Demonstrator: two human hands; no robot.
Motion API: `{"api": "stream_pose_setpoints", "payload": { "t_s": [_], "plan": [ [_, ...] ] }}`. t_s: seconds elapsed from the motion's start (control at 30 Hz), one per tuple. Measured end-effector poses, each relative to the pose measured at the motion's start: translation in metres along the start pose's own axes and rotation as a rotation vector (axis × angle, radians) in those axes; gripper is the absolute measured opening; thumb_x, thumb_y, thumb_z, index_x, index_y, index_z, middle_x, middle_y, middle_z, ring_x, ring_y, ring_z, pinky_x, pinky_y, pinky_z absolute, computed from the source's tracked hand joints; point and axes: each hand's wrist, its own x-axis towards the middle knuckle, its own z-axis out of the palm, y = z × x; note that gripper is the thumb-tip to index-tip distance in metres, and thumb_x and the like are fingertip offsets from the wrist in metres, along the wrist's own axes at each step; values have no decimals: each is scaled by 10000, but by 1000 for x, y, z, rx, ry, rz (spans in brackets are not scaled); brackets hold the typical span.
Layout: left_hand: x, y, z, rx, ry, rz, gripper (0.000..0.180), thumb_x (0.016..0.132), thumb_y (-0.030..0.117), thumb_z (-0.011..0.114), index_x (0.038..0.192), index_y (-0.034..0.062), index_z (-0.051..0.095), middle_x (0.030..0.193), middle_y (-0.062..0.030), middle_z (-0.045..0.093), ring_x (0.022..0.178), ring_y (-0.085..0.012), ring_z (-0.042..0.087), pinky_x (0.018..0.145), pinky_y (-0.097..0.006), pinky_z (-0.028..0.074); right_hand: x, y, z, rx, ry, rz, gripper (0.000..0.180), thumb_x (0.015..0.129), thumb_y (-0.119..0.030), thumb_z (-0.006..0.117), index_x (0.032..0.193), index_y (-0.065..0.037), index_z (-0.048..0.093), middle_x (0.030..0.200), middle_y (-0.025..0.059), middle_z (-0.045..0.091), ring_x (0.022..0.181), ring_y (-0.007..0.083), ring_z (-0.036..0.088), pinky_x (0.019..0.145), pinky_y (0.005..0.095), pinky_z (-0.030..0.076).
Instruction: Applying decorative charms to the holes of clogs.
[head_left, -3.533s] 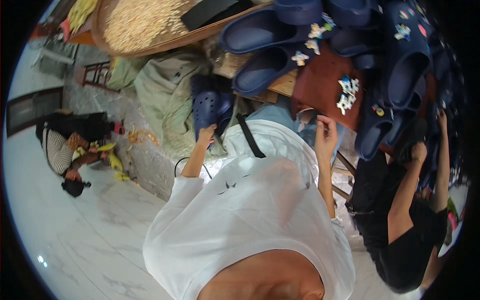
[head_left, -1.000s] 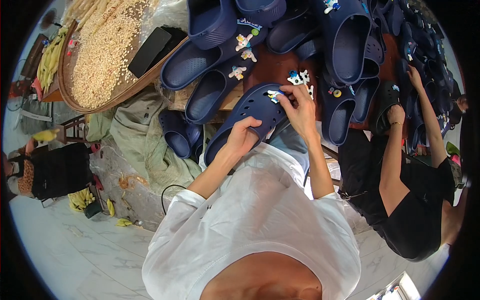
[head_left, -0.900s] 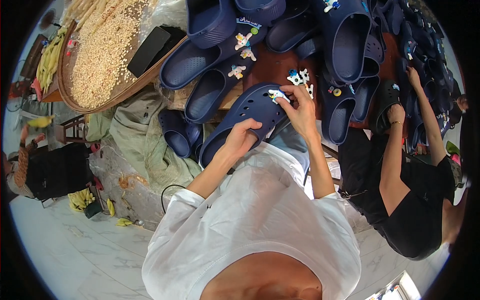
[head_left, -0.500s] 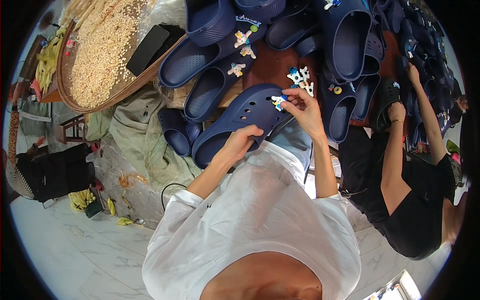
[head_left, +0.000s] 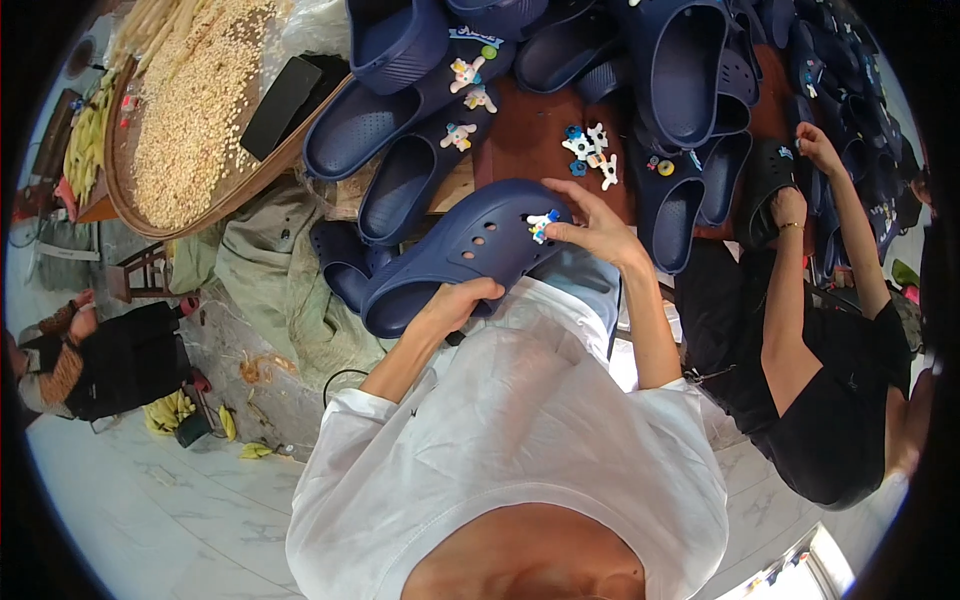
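Observation:
A navy clog (head_left: 435, 262) with holes in its upper lies tilted in front of my lap. My left hand (head_left: 455, 308) grips its side near the heel opening, thumb on top. On the toe sits a small white and blue cartoon-figure shoe charm (head_left: 541, 226). My right hand (head_left: 608, 235) has its thumb against this charm, with its fingers reaching over the toe's far edge. Whether the charm's stem is in a hole is hidden. Beyond the toe, several loose white and blue charms (head_left: 608, 168) lie on a reddish-brown surface (head_left: 510, 150).
Navy clogs, some bearing charms, crowd the far side, including one (head_left: 398, 190) beyond mine. At far left, a round tray (head_left: 285, 157) holds pale kernels and a black phone-like slab (head_left: 282, 108). On the right, a co-worker's hand (head_left: 789, 208) holds a dark clog (head_left: 768, 180).
My right fingers have gone from pinching the charm to spreading over the toe, thumb on the charm. The clog has shifted slightly left in view. The co-worker's upper hand has moved left.

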Motion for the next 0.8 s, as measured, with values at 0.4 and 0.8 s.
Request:
{"api": "stream_pose_setpoints", "payload": {
  "t_s": [0.4,0.8],
  "plan": [
    [7,0,12,-296,27,3,349,736,-24,587,1084,-25,564,1043,-100,602,944,-218,584,866,-335,465,-7,1,18,-122,97,-53,580,873,-215,689,1358,-37,425,1216,153,562,1118,195,537,940,327,445],
    [12,11,33,-525,70,138,487,765,-2,515,1243,-72,453,1205,-192,562,1117,-310,566,1006,-415,448,5,19,-10,-531,730,-276,176,886,-87,591,1046,-40,646,924,130,625,767,262,627,694,338,487]
  ]
}}
